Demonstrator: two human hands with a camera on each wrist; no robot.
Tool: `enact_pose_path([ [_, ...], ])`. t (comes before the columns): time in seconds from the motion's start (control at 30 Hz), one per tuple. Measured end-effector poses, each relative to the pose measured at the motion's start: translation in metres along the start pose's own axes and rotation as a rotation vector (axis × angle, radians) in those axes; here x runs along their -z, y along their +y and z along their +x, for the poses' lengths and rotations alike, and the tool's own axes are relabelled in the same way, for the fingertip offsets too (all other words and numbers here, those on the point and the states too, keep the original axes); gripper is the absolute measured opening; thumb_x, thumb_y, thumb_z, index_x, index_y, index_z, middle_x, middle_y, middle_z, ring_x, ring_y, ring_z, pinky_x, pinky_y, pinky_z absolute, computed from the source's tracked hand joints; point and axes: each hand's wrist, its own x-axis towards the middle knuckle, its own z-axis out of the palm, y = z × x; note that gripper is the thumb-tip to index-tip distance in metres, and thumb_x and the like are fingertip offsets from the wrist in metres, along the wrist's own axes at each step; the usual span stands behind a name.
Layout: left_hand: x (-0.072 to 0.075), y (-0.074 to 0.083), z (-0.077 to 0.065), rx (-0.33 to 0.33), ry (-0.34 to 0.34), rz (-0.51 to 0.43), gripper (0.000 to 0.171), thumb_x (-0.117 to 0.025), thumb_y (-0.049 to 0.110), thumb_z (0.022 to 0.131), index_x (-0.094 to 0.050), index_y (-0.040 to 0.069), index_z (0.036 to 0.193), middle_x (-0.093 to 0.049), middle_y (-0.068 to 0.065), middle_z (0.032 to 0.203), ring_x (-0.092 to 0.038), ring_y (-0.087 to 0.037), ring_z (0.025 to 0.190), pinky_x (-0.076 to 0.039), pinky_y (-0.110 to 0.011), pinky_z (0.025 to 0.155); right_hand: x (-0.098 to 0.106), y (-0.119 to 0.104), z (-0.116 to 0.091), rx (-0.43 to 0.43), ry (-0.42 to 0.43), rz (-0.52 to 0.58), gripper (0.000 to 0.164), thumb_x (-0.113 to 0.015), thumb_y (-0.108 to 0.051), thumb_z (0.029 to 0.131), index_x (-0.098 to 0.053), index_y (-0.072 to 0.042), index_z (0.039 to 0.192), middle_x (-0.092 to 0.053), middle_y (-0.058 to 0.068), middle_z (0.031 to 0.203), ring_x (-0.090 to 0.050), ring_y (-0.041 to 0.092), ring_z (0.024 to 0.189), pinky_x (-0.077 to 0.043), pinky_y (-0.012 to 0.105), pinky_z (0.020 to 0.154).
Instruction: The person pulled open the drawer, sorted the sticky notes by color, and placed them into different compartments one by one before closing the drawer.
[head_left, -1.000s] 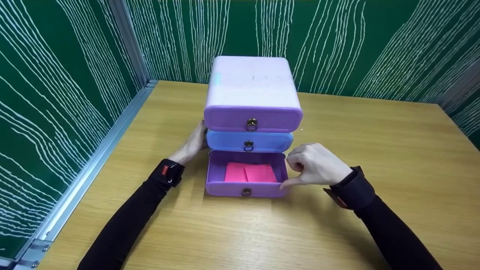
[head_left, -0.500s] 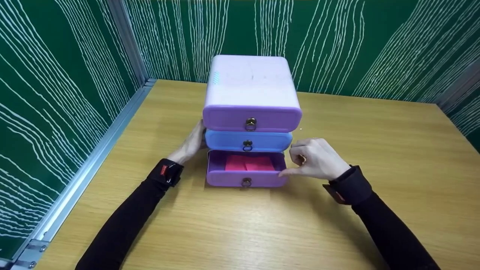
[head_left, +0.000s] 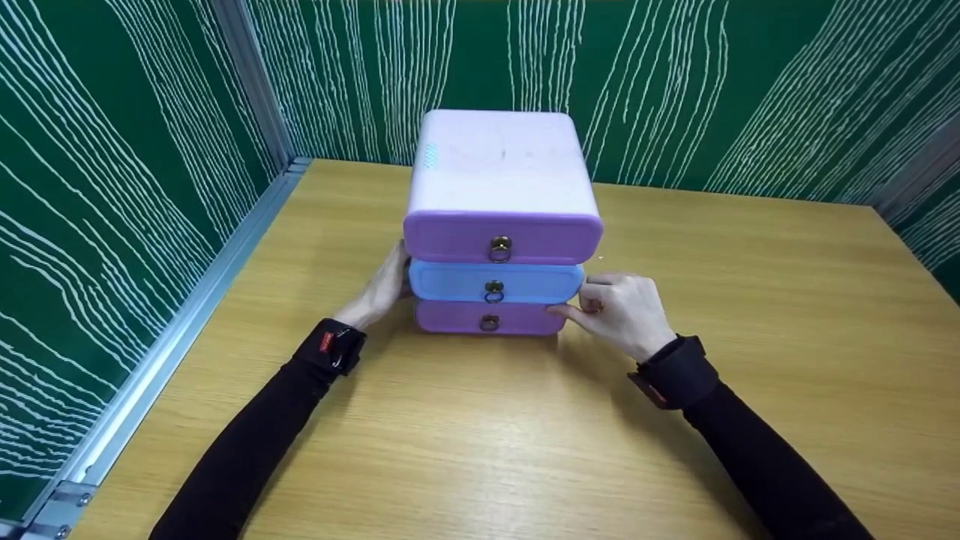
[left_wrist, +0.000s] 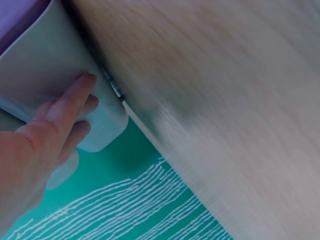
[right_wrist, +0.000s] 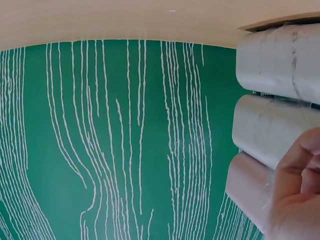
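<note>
A small chest of three stacked drawers stands on the table, with a white top [head_left: 499, 161]. The top drawer [head_left: 457, 238] is purple, the middle drawer [head_left: 454, 281] blue, the bottom drawer [head_left: 450, 317] purple. Each front carries a brass ring pull, and all three fronts are pushed in. My left hand [head_left: 382, 292] rests on the chest's left side; in the left wrist view its extended fingers [left_wrist: 75, 95] lie against the pale side wall. My right hand [head_left: 622, 311] is at the lower right corner, thumb touching the bottom drawer's front, other fingers curled beside the chest.
The wooden table [head_left: 465, 450] extends around the chest. Green panels [head_left: 660, 90] with white wavy lines stand behind and at the sides. A metal frame rail [head_left: 172, 337] runs along the table's left edge.
The bottom drawer has slid in from partly pulled out, hiding the pink paper pieces inside. My right hand has moved forward with it, thumb on its front. The left hand has stayed in place.
</note>
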Motion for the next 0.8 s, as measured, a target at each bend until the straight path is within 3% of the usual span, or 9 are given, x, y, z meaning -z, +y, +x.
enact_pose_path([
  [0.17,-0.001,0.003,0.000,0.058,0.014,-0.001,0.068,0.003,0.040,0.106,-0.029,0.000,0.150,-0.058,-0.028,0.128,-0.067,-0.016,0.098,-0.058,-0.042,0.095,-0.002,0.001,-0.001,-0.054,0.009,-0.013,0.050,-0.089,-0.043,0.072,-0.050,-0.018,0.051,-0.048,-0.007,0.049,-0.041,0.002,0.046,-0.029,0.020,0.045],
  [0.43,0.000,-0.001,-0.001,-0.006,0.001,0.033,0.069,0.003,0.040,0.106,-0.030,-0.002,0.150,-0.057,-0.031,0.128,-0.066,-0.017,0.098,-0.059,-0.041,0.090,0.004,0.013,-0.001,-0.103,-0.077,-0.024,0.053,-0.090,-0.053,0.064,-0.052,-0.016,0.058,-0.049,-0.007,0.053,-0.042,0.005,0.050,-0.030,0.021,0.049],
  [0.63,0.001,-0.001,0.000,0.011,0.002,0.015,0.069,0.001,0.042,0.106,-0.032,-0.001,0.148,-0.059,-0.028,0.124,-0.067,-0.017,0.096,-0.059,-0.040,0.089,0.013,0.022,0.001,-0.147,-0.111,-0.030,0.053,-0.091,-0.056,0.059,-0.057,-0.017,0.064,-0.054,-0.006,0.059,-0.045,0.009,0.052,-0.031,0.023,0.051],
  [0.8,0.001,-0.001,0.002,0.004,-0.014,0.003,0.068,0.001,0.041,0.106,-0.032,-0.002,0.147,-0.059,-0.028,0.123,-0.067,-0.018,0.097,-0.059,-0.041,0.089,0.018,0.022,0.002,-0.195,-0.155,0.011,0.055,-0.091,-0.057,0.058,-0.064,-0.014,0.080,-0.064,-0.001,0.069,-0.052,0.012,0.060,-0.037,0.024,0.054],
])
